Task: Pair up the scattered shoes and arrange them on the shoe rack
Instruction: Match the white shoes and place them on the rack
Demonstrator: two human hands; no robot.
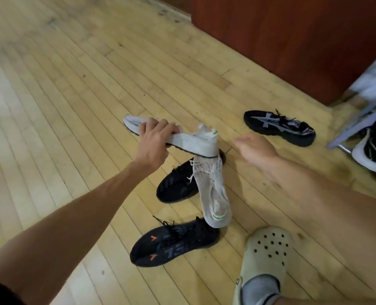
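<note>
Left hand (155, 139) gripping white shoe (182, 139) | right hand (255, 148) empty, beside it

— What are my fingers on?

— My left hand (154, 139) grips a white knit high-top sneaker (182, 139) across its middle, lifted and level. Its twin (213, 190) lies below my fingertips, across a black sneaker (176, 183).

— And the others?

— A black orange-marked sneaker (174, 241) nearer me; a black grey-crossed one (279, 127) beyond my spread, empty right hand (255, 148).

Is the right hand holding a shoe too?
No, the right hand is open and empty above the floor, while the left hand grips a white sneaker.
</note>
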